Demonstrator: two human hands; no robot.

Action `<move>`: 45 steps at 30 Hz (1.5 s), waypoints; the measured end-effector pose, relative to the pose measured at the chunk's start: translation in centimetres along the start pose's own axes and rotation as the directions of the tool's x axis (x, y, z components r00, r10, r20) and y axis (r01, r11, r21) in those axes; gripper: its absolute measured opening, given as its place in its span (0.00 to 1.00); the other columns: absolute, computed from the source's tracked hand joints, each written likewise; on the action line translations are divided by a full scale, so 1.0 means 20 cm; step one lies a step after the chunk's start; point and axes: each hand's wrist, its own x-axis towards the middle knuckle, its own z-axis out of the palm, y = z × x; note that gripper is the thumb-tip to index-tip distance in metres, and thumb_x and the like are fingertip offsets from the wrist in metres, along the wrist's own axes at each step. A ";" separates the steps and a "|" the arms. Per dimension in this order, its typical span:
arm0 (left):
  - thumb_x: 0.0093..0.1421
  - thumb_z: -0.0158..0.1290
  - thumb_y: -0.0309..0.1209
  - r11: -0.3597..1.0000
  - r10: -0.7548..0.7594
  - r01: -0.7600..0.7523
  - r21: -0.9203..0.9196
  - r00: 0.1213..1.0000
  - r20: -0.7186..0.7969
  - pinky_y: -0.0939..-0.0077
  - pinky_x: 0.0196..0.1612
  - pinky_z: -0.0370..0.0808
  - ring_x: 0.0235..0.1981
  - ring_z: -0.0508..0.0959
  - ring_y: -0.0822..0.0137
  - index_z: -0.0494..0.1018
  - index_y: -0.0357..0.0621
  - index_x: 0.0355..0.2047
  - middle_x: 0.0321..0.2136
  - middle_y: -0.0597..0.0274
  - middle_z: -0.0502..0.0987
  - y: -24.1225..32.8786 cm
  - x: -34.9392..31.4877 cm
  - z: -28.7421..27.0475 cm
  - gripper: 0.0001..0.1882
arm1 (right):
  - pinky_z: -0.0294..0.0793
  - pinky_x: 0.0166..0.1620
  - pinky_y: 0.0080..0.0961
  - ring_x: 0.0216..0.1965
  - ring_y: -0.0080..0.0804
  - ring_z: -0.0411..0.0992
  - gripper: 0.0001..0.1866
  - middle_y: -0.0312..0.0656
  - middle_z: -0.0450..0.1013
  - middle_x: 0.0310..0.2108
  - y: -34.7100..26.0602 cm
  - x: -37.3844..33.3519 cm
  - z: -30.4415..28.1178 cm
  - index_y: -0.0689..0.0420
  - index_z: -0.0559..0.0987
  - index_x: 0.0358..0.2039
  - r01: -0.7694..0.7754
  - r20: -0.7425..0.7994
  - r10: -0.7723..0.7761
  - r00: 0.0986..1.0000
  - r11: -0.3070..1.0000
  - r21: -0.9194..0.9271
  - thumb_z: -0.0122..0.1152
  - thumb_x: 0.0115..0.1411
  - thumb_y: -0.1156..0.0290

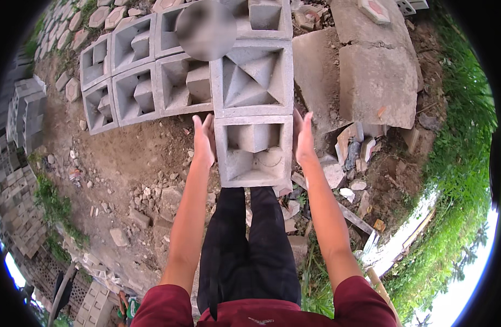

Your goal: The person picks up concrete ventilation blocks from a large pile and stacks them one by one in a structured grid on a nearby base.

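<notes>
Right in front of my legs is a grey concrete block [254, 179] with a hollow, angular inside facing up. Its far edge meets another hollow block [256, 111] with a cross of sloping faces inside. My left hand [205, 140] lies along the nearer block's left side, fingers straight and thumb raised. On the opposite side, my right hand [303, 137] mirrors it, palm toward the block and thumb up. Both hands are open and flat beside the block; whether they press on it I cannot tell.
More hollow blocks [135, 64] stand in two rows to the far left, partly hidden by a round blurred patch. Concrete slabs [378, 87] lie at right. Rubble [348, 158] and loose stones [119, 237] litter the ground. Stacked blocks [28, 114] stand at far left; grass [457, 163] borders the right.
</notes>
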 end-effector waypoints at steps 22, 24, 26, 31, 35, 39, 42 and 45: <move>0.61 0.30 0.60 0.988 -0.144 0.142 0.062 0.989 0.032 0.64 0.59 0.57 0.57 0.60 0.58 0.53 0.42 0.61 0.58 0.56 0.58 -0.22 -0.11 -0.08 0.39 | 0.57 0.58 0.35 0.57 0.41 0.58 0.41 0.46 0.55 0.60 0.25 -0.21 -0.08 0.56 0.56 0.61 -0.432 -0.285 0.414 0.864 0.902 0.001 0.34 0.59 0.36; 0.61 0.30 0.59 0.993 -0.120 0.119 0.023 0.993 0.006 0.65 0.59 0.57 0.57 0.60 0.59 0.54 0.42 0.60 0.58 0.57 0.60 -0.23 -0.09 -0.12 0.38 | 0.54 0.59 0.35 0.57 0.42 0.58 0.44 0.48 0.54 0.60 0.25 -0.17 -0.16 0.56 0.56 0.62 -0.247 -0.205 0.257 0.944 0.966 0.073 0.34 0.57 0.33; 0.62 0.31 0.59 0.999 -0.042 0.041 -0.023 0.998 -0.056 0.65 0.58 0.58 0.56 0.61 0.59 0.56 0.42 0.59 0.57 0.58 0.61 -0.26 -0.04 -0.33 0.37 | 0.51 0.61 0.33 0.58 0.41 0.57 0.48 0.49 0.55 0.60 0.25 -0.13 -0.21 0.58 0.57 0.61 -0.152 -0.328 0.162 0.931 0.987 0.055 0.36 0.53 0.29; 0.61 0.32 0.59 0.994 -0.101 0.100 0.046 0.994 0.042 0.66 0.56 0.61 0.52 0.66 0.59 0.59 0.41 0.58 0.53 0.55 0.65 -0.25 -0.09 -0.10 0.37 | 0.63 0.55 0.34 0.53 0.41 0.64 0.40 0.46 0.63 0.55 0.32 -0.16 -0.17 0.57 0.63 0.58 -0.372 -0.318 0.351 0.881 0.928 -0.008 0.41 0.56 0.37; 0.61 0.32 0.60 0.987 -0.154 0.150 0.064 0.986 0.059 0.64 0.57 0.60 0.54 0.64 0.58 0.56 0.42 0.59 0.56 0.54 0.62 -0.21 -0.14 -0.08 0.38 | 0.64 0.54 0.35 0.51 0.42 0.65 0.40 0.46 0.64 0.54 0.27 -0.19 -0.12 0.57 0.64 0.57 -0.411 -0.241 0.403 0.883 0.911 0.016 0.40 0.56 0.36; 0.60 0.31 0.61 0.992 -0.014 0.034 0.121 0.986 -0.168 0.64 0.58 0.59 0.57 0.61 0.58 0.53 0.42 0.61 0.58 0.54 0.58 -0.21 -0.12 -0.18 0.39 | 0.61 0.56 0.33 0.56 0.42 0.61 0.46 0.49 0.60 0.57 0.20 -0.16 -0.10 0.58 0.57 0.61 -0.248 -0.133 0.257 0.957 0.966 0.079 0.34 0.55 0.31; 0.60 0.31 0.61 0.997 -0.015 0.016 0.080 1.000 -0.006 0.64 0.58 0.58 0.57 0.61 0.58 0.53 0.42 0.61 0.59 0.55 0.58 -0.27 -0.07 -0.13 0.40 | 0.63 0.55 0.34 0.54 0.41 0.63 0.42 0.48 0.61 0.56 0.31 -0.11 -0.23 0.58 0.58 0.60 -0.284 -0.216 0.279 0.936 0.959 0.008 0.37 0.57 0.36; 0.62 0.29 0.60 0.986 -0.167 0.166 0.016 0.980 0.112 0.66 0.59 0.57 0.57 0.60 0.60 0.53 0.42 0.60 0.58 0.57 0.59 -0.27 -0.10 -0.17 0.38 | 0.65 0.53 0.34 0.50 0.40 0.66 0.40 0.47 0.65 0.53 0.33 -0.16 -0.14 0.58 0.62 0.58 -0.360 -0.221 0.346 0.912 0.932 -0.027 0.41 0.57 0.37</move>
